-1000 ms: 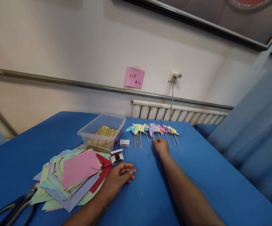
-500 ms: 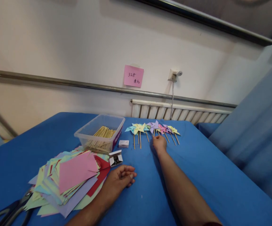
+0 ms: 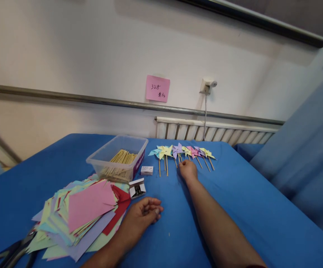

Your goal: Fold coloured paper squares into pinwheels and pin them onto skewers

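Observation:
My right hand (image 3: 188,170) reaches to the far side of the table, its fingers pinched on the stick of a purple paper pinwheel (image 3: 177,150). Around that pinwheel lie several others in a row: a yellow one (image 3: 165,151) and a blue one (image 3: 155,152) to the left, a pink one (image 3: 193,152) and another yellow one (image 3: 206,153) to the right. My left hand (image 3: 147,212) rests on the table with loosely curled fingers and nothing in it. Just beyond it stands an opened small white box (image 3: 137,188) with small dark pieces inside.
A clear plastic tub (image 3: 116,149) of thin wooden sticks (image 3: 123,156) stands left of the pinwheels. A closed small box (image 3: 146,170) lies beside it. Nearer are a pile of coloured paper squares (image 3: 90,203) and dark-handled scissors (image 3: 17,249). The blue-covered table (image 3: 234,208) meets a radiator (image 3: 189,129) behind.
My right hand and the purple pinwheel have shifted slightly left, toward the yellow and blue ones. My left hand stays nearly still.

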`<state>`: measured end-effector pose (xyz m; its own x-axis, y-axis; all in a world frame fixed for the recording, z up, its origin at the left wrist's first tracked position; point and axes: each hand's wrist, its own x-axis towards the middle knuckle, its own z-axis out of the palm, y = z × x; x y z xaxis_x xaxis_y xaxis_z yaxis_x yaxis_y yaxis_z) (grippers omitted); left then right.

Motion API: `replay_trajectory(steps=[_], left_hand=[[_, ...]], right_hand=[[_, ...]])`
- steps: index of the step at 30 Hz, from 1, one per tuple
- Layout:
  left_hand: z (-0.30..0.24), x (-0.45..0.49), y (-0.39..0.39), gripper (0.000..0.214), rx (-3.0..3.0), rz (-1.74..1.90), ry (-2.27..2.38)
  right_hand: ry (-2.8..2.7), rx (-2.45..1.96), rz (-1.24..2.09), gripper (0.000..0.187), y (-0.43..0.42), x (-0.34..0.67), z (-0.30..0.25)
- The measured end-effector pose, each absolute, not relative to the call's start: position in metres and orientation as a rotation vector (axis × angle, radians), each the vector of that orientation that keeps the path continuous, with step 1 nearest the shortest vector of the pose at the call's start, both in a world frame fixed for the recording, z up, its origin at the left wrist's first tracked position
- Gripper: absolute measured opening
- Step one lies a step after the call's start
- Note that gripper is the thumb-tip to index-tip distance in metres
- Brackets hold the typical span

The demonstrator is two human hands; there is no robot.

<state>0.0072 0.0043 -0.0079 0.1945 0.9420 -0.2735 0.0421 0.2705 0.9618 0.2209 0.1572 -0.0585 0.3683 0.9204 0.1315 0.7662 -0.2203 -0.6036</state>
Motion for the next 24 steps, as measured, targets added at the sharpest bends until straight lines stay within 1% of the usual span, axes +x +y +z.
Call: replay_trajectory(steps=[8,14,18,22,24], left_hand=[[-0.009,0.007,0.005,0.028,1.126,0.845,1.19],[-0.015,0.006,0.005,0.026,1.189,0.82,1.16],[-0.021,0.006,0.003,0.023,1.231,0.845,1.12],[-0.026,0.006,0.001,0.02,1.301,0.86,1.107],[-0.03,0.006,0.001,0.011,1.391,0.878,1.12]], right_hand=[[-1.446,-2.006,0.328,0.017,0.152,0.217,-0.06],[-1.35,-1.88,0.34,0.016,0.141,0.218,-0.056],[-1.288,-1.737,0.385,0.02,0.12,0.203,-0.05],[-1.269,-1.551,0.53,0.028,0.076,0.158,-0.053],[-1.265,-1.469,0.637,0.031,0.048,0.133,-0.059]])
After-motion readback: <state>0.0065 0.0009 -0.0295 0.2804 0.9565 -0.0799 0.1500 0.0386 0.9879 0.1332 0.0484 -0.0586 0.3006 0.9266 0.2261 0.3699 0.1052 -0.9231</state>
